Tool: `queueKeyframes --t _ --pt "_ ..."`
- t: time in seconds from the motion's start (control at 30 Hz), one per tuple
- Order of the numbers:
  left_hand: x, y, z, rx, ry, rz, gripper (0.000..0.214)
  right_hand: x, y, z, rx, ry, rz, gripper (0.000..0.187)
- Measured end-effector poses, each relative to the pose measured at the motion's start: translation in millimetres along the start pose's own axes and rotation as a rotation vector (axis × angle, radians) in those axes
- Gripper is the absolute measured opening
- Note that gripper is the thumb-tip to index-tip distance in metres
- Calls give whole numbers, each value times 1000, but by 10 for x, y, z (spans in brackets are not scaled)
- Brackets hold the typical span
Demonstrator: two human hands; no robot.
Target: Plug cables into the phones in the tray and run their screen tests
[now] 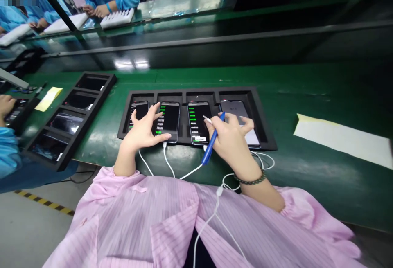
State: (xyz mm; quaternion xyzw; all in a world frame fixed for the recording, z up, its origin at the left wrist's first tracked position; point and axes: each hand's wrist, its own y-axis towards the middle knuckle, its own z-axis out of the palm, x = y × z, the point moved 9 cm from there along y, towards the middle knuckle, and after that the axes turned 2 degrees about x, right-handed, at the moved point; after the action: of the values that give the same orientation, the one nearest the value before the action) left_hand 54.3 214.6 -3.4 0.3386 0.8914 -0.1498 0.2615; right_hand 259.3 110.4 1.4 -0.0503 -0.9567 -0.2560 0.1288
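Observation:
A black tray [183, 114] lies in front of me, with several phones in its compartments. My left hand [143, 128] is spread over the two left phones, thumb at the lower edge of the second phone [170, 122], whose dark screen shows green and white lines. In my right hand [231, 139] a blue pen [211, 145] is gripped at a slant. A thin white tip pokes out from those fingers over the third phone [196, 114]; what it belongs to is unclear. Partly behind my right hand is the fourth phone [232, 106], its screen pale. White cables [167, 159] run from the phones' lower ends.
Another black tray [69, 114] with phones stands to the left, beside a yellow paper [49, 98] and a person's blue sleeve [9, 151]. A white paper strip [344, 139] lies at right on the green table [307, 96]. People in blue work across the bench.

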Motion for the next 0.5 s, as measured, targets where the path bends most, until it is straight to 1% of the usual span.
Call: queueKeyframes --t 0.07,0.17,0.27,0.37,0.5 --pt "6 13 -19 -15 -6 15 109 -27 5 -24 -28 38 26 35" --pt "8 -37 -102 -53 -76 83 105 -29 -12 -65 -54 134 4 38" --pt "16 -88 -104 -5 -143 120 100 -22 -28 -58 -51 174 -36 36" --pt "59 -83 -70 27 -111 67 97 -73 -15 -6 -32 119 -4 29" --pt "86 -50 -52 -2 -60 18 99 -143 2 5 -50 27 51 31"
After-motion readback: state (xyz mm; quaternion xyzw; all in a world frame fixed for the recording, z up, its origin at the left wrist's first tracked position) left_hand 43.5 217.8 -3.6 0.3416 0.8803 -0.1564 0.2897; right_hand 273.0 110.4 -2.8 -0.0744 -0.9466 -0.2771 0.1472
